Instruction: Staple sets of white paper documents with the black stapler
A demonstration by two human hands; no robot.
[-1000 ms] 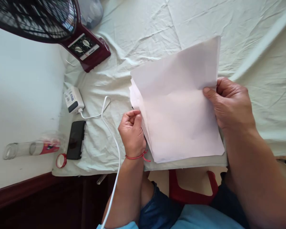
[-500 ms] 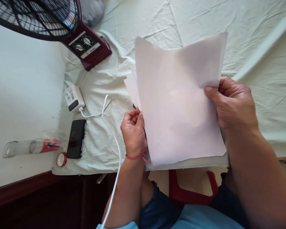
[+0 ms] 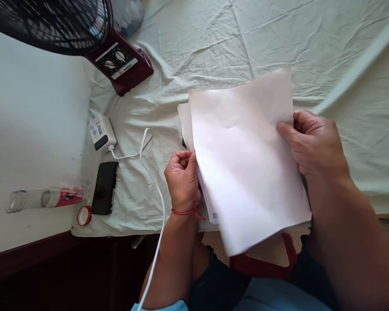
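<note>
White paper sheets (image 3: pixel 246 155) at centre of frame, held over the near edge of a table covered with a pale green cloth (image 3: pixel 337 52). Top sheet blank on the visible face, slightly bowed; its bottom corner is blurred and overlaps the table edge in view. Further sheets show beneath along the left side; number not countable.

Right hand (image 3: pixel 317 140), right of centre: thumb flat on the top face, fingers behind, right margin clamped between them. Left hand (image 3: pixel 182 175), left of centre: fingers curled, thumb and forefinger in a narrow pinch at the left margin; how many sheets are caught, cannot tell. Red cord bracelet (image 3: pixel 184 211) on the left wrist.

Surroundings. Upper left: dark red electric fan (image 3: pixel 125 65) with two knobs. Below it, white power adapter (image 3: pixel 103 133), white cable (image 3: pixel 158 185) plugged in and running down to the bottom of frame. Black smartphone (image 3: pixel 104 188) below the adapter; red-rimmed cap (image 3: pixel 84 215) just beside it. Far left: clear glass bottle (image 3: pixel 32 199), red label. Bottom, right of centre: red stool (image 3: pixel 266 268), partly covered.
</note>
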